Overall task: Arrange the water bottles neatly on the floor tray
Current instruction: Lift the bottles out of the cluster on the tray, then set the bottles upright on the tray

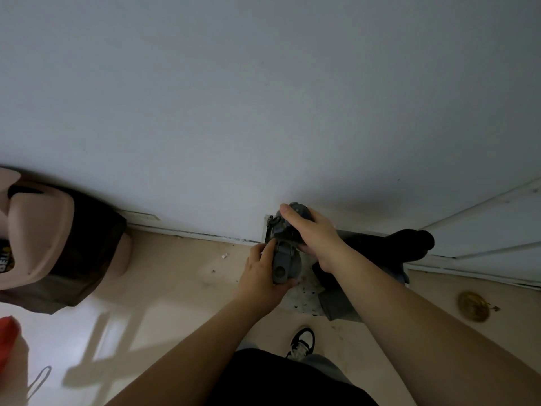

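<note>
I look down at a floor tray (pixel 301 300), pale and speckled with dirt, set against the wall. My left hand (pixel 262 273) grips a grey water bottle (pixel 282 266) by its lid side. Just behind it, my right hand (pixel 313 235) is closed over the top of a second, darker grey bottle (pixel 279 227) near the wall. Both bottles stand over the tray's left part and touch each other. A black bottle (pixel 409 241) lies on its side at the tray's right. My right forearm hides much of the tray.
A pink bin with a dark bag (pixel 58 244) stands at the left by the wall. A white door (pixel 491 230) is at the right, a brass floor fitting (pixel 472 306) below it. A dark grey block (pixel 336 303) sits at the tray's front. My shoe (pixel 303 342) is close.
</note>
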`<act>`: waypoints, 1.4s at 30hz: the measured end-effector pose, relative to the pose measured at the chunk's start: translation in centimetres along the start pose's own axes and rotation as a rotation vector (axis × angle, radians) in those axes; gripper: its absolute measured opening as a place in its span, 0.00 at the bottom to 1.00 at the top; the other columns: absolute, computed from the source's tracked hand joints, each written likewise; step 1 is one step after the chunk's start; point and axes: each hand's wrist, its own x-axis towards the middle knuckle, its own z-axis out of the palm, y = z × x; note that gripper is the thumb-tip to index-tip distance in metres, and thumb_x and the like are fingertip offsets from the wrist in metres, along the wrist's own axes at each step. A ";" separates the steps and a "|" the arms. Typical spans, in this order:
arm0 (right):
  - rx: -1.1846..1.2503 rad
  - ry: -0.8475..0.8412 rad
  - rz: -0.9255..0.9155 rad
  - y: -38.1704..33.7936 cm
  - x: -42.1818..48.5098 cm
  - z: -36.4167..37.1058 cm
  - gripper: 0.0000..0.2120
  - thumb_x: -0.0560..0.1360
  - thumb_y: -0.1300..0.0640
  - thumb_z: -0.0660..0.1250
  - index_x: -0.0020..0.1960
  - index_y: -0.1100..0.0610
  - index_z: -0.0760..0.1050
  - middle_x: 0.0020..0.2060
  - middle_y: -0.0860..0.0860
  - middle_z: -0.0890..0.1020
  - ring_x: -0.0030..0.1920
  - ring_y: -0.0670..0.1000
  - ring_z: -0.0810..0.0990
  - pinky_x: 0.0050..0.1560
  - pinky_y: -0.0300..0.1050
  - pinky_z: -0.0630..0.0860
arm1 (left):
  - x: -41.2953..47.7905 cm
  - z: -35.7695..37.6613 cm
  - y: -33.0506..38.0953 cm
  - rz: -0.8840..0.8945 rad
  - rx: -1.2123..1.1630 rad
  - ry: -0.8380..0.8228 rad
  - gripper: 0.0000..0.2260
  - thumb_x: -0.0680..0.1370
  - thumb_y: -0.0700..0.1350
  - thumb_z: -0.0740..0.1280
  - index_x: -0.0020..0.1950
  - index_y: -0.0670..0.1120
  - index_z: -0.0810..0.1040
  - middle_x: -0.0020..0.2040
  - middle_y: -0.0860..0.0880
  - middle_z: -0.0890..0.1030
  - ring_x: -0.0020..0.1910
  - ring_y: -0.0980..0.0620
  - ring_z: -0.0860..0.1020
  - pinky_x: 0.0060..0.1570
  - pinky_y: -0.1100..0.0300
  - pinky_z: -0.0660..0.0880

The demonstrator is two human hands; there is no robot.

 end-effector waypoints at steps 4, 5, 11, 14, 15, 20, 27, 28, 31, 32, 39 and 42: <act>-0.031 0.023 -0.052 0.0 0.2 -0.2 0.22 0.70 0.36 0.76 0.58 0.48 0.81 0.56 0.50 0.85 0.57 0.51 0.84 0.62 0.56 0.82 | -0.5 -0.1 -0.1 -0.027 0.023 0.029 0.44 0.68 0.59 0.77 0.78 0.51 0.60 0.68 0.49 0.68 0.64 0.46 0.73 0.63 0.48 0.76; -0.031 0.023 -0.054 -0.1 0.1 -0.2 0.23 0.70 0.35 0.76 0.58 0.47 0.81 0.56 0.49 0.84 0.57 0.51 0.84 0.62 0.55 0.81 | -0.7 0.0 -0.1 -0.027 0.037 0.023 0.43 0.69 0.59 0.76 0.78 0.51 0.60 0.68 0.48 0.68 0.64 0.45 0.73 0.62 0.48 0.76; -0.053 -0.012 -0.057 -0.2 -0.8 0.0 0.30 0.73 0.33 0.71 0.68 0.48 0.74 0.62 0.48 0.80 0.57 0.48 0.80 0.54 0.45 0.76 | -1.2 0.1 0.8 -0.062 0.069 0.015 0.43 0.70 0.59 0.76 0.79 0.50 0.59 0.68 0.47 0.68 0.64 0.45 0.73 0.62 0.48 0.76; -0.095 0.018 -0.032 -0.2 -1.7 -0.2 0.37 0.72 0.30 0.70 0.72 0.53 0.72 0.65 0.50 0.78 0.61 0.51 0.78 0.60 0.50 0.75 | -1.5 -0.1 1.3 -0.076 0.084 0.023 0.42 0.70 0.59 0.75 0.78 0.49 0.59 0.71 0.47 0.66 0.68 0.43 0.71 0.64 0.48 0.74; -0.136 0.041 -0.045 -0.3 -2.0 -0.6 0.35 0.73 0.30 0.68 0.68 0.56 0.75 0.63 0.53 0.80 0.60 0.53 0.79 0.58 0.51 0.77 | -1.7 -0.2 1.7 -0.084 0.106 0.023 0.43 0.71 0.59 0.74 0.78 0.48 0.57 0.75 0.45 0.64 0.72 0.41 0.67 0.68 0.47 0.71; -0.235 0.151 -0.227 -1.1 -4.7 -4.6 0.16 0.81 0.46 0.67 0.59 0.58 0.81 0.49 0.49 0.83 0.57 0.53 0.82 0.50 0.45 0.77 | -4.0 -1.1 6.2 0.239 0.234 0.297 0.34 0.75 0.50 0.72 0.77 0.43 0.64 0.76 0.41 0.64 0.76 0.40 0.62 0.73 0.47 0.64; -0.295 0.255 -0.441 1.1 -9.6 -14.0 0.05 0.80 0.51 0.69 0.47 0.48 0.83 0.44 0.48 0.87 0.49 0.49 0.86 0.56 0.52 0.83 | -4.6 5.0 11.4 0.280 0.019 -0.009 0.09 0.78 0.48 0.68 0.57 0.51 0.80 0.51 0.52 0.80 0.44 0.54 0.80 0.44 0.62 0.77; -0.321 0.317 -0.465 1.8 -10.2 -15.7 0.06 0.80 0.52 0.69 0.45 0.48 0.83 0.43 0.49 0.87 0.47 0.50 0.86 0.54 0.52 0.83 | -4.5 6.4 11.6 0.251 0.021 -0.051 0.09 0.78 0.48 0.69 0.57 0.50 0.80 0.50 0.51 0.81 0.44 0.54 0.80 0.44 0.59 0.78; -0.399 0.545 -0.441 5.2 -11.9 -20.7 0.07 0.80 0.54 0.70 0.45 0.55 0.82 0.41 0.51 0.86 0.43 0.50 0.84 0.49 0.53 0.81 | -4.8 10.3 12.1 0.166 0.066 -0.196 0.10 0.78 0.48 0.69 0.58 0.48 0.80 0.53 0.47 0.81 0.47 0.49 0.80 0.50 0.53 0.78; -0.419 0.585 -0.387 6.3 -12.5 -22.1 0.07 0.79 0.53 0.71 0.47 0.56 0.82 0.43 0.51 0.85 0.44 0.49 0.83 0.49 0.52 0.80 | -4.9 11.4 12.4 0.151 0.081 -0.249 0.11 0.78 0.48 0.69 0.60 0.48 0.80 0.54 0.47 0.81 0.49 0.49 0.80 0.51 0.54 0.78; -0.317 0.115 -0.039 12.9 -13.5 -22.5 0.33 0.66 0.49 0.84 0.67 0.43 0.72 0.60 0.42 0.76 0.59 0.45 0.78 0.55 0.37 0.75 | -4.7 15.3 14.8 0.122 -0.003 -0.428 0.19 0.78 0.45 0.66 0.69 0.52 0.73 0.63 0.50 0.77 0.58 0.50 0.78 0.61 0.53 0.77; -0.446 0.250 -0.087 15.8 -12.4 -21.5 0.39 0.66 0.48 0.84 0.71 0.46 0.69 0.51 0.37 0.72 0.55 0.48 0.78 0.57 0.43 0.76 | -4.6 15.7 15.0 0.094 0.008 -0.442 0.24 0.77 0.36 0.63 0.72 0.52 0.69 0.64 0.54 0.76 0.63 0.51 0.76 0.62 0.61 0.73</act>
